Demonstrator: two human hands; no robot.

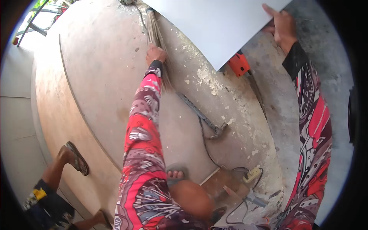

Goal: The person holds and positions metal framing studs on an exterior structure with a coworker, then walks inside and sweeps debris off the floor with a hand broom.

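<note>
My left hand point(155, 54) is closed around the bristles of a stick broom point(154, 28), which lies along the worn floor. At the upper right, my right hand point(283, 30) grips the edge of a large white sheet point(218, 27), with one finger over its face and the others partly hidden behind the edge. The sheet runs out of view at the top. An orange tool point(239, 64) pokes out from beneath its lower corner. Below the broom, a hammer point(203, 117) rests on the floor.
A wooden board point(226, 184), an extension socket point(252, 174) and cords lie near my feet. Another person's leg point(57, 165) in a flip-flop point(78, 158) is at the lower left, by a long plywood sheet point(65, 99). Paint flakes off the floor.
</note>
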